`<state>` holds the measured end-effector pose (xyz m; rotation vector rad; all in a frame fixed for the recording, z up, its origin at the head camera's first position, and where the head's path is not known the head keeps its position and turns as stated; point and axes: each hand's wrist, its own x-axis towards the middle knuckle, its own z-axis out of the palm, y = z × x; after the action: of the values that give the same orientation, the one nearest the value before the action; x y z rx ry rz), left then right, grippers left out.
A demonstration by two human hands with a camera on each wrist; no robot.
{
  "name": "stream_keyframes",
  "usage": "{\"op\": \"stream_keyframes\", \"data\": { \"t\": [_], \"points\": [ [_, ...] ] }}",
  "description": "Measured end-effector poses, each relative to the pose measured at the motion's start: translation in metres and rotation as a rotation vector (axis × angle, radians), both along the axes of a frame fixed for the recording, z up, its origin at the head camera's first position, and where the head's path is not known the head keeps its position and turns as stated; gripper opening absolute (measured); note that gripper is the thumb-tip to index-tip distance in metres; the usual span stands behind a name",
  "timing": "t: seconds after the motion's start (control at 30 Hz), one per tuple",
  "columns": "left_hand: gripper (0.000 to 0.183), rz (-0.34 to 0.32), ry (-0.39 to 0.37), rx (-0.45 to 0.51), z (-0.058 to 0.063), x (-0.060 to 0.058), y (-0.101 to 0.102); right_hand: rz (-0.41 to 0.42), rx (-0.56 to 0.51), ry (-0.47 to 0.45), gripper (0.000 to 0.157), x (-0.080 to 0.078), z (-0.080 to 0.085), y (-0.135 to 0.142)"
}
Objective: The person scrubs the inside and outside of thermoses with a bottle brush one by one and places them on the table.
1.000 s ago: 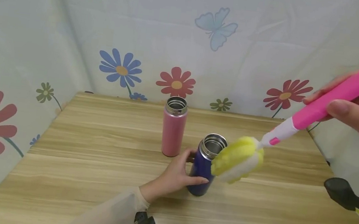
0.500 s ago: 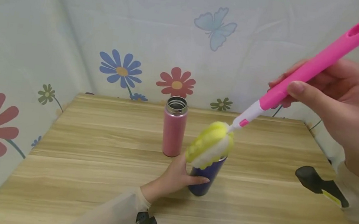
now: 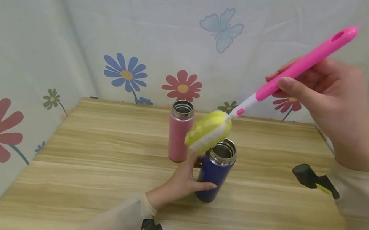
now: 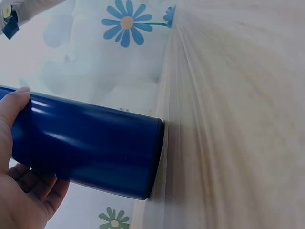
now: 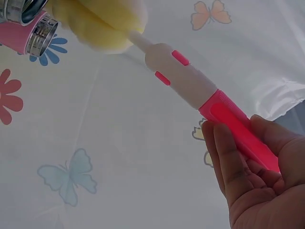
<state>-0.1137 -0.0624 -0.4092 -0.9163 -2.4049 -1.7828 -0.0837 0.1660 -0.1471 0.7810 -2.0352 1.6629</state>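
My left hand (image 3: 181,180) grips a dark blue bottle (image 3: 213,178), whose steel mouth is uncovered and faces up. In the left wrist view the thumb and fingers wrap the blue bottle (image 4: 90,143), its base on the tabletop. My right hand (image 3: 331,102) holds a bottle brush by its pink handle (image 3: 301,68), thumb on the near side. The brush's yellow and white sponge head (image 3: 208,131) slants down to the left, in front of and above the blue bottle's rim. In the right wrist view the fingers pinch the pink handle (image 5: 243,129).
A pink bottle (image 3: 179,137) with an uncovered steel mouth stands behind and left of the blue one. The wooden table (image 3: 115,141) reaches back to a flowered curtain (image 3: 154,19). Dark wrist devices (image 3: 315,179) sit by both sleeves.
My right hand has carried the bottle brush leftward, its sponge head passing across the blue bottle's mouth and then slightly up. The left hand and both bottles have barely moved.
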Motion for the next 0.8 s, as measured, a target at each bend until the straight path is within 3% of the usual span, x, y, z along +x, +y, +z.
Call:
{"op": "stream_keyframes", "data": {
  "t": [0.2, 0.3, 0.5, 0.8],
  "points": [
    [0.072, 0.023, -0.047, -0.029, 0.0, 0.0, 0.001, -0.005, 0.009, 0.057, 0.017, -0.007, -0.008, 0.008],
    [0.072, 0.028, -0.049, -0.028, 0.0, 0.0, 0.001, -0.008, -0.034, 0.028, 0.018, -0.007, -0.014, 0.015],
    [0.073, 0.022, -0.024, -0.026, -0.001, -0.001, 0.003, 0.049, -0.18, -0.064, 0.02, -0.007, -0.029, 0.036],
    [0.075, 0.001, -0.034, -0.003, 0.002, 0.0, -0.001, 0.136, -0.477, -0.035, 0.024, -0.011, -0.059, 0.07]
  ]
}}
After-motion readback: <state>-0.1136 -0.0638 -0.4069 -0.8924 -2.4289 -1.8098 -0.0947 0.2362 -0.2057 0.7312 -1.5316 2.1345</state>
